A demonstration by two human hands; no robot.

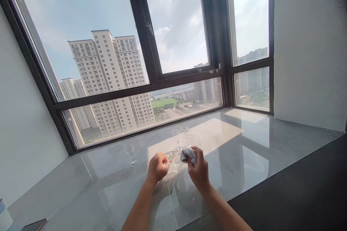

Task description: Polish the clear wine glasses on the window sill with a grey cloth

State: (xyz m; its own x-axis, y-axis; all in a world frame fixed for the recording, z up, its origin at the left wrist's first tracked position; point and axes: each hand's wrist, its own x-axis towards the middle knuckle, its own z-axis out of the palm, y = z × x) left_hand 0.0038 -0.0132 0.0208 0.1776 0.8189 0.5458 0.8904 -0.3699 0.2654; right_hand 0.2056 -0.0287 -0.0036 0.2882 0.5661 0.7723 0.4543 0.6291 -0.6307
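My left hand [157, 168] is closed on a clear wine glass [174, 158], held just above the marble window ledge [244, 151]. My right hand [199, 169] grips a small white cloth [188, 154], pressed against that glass. Just behind my hands, three more clear wine glasses [184, 135] stand upright on the ledge. Another single wine glass [130, 151] stands to the left of my hands.
A large black-framed window [151, 79] runs along the back of the ledge, with tower blocks outside. A white wall [309, 50] closes the right side. A phone [34, 225] and part of a white and blue object [4, 216] lie at the front left.
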